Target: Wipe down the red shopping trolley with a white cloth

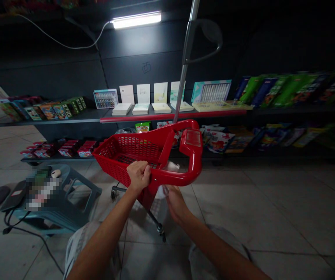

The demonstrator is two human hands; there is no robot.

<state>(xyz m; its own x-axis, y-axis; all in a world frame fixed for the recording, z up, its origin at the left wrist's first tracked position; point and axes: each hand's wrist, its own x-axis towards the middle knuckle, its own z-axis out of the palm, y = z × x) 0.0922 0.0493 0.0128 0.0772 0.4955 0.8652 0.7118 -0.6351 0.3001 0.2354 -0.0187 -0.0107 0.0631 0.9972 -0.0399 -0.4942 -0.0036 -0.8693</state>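
My left hand (138, 175) is closed around the red plastic handle of a small wheeled shopping basket cart (129, 149), whose mesh body tilts away from me. My right hand (176, 205) sits below the handle, blurred, with its fingertips against a white plastic bag (162, 193). I cannot tell whether it grips the bag. More white material (171, 166) shows inside the basket. A metal pole (181, 85) with a grey loop grip (202, 41) rises from the cart. The cart's lower frame and a castor (160, 232) stand near my knees.
Dark shelves (170, 114) with boxed goods, cards and packets run behind the cart, with more packets on a lower shelf. A teal plastic stool (76, 194) with blurred items stands to the left. A cable trails over the tiled floor (243, 217).
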